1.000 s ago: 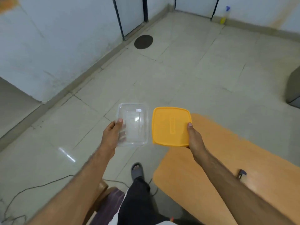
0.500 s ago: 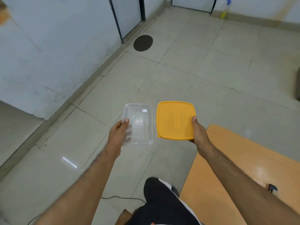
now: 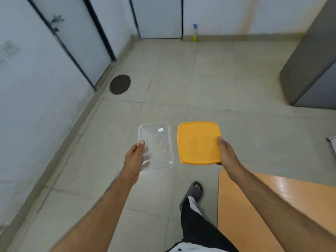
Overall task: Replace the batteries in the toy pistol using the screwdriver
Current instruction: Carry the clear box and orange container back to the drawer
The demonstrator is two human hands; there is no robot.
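While one clear plastic container (image 3: 156, 145) sits gripped in the left hand (image 3: 134, 157), the right hand (image 3: 227, 154) pinches one yellow lid (image 3: 197, 141); no toy pistol shows.

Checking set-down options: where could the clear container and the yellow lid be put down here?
The wooden table, lower right under the right hand, shows only bare top in view. The left hand holds the clear container and the right holds the yellow lid over open floor tiles. Nothing looks crowded.
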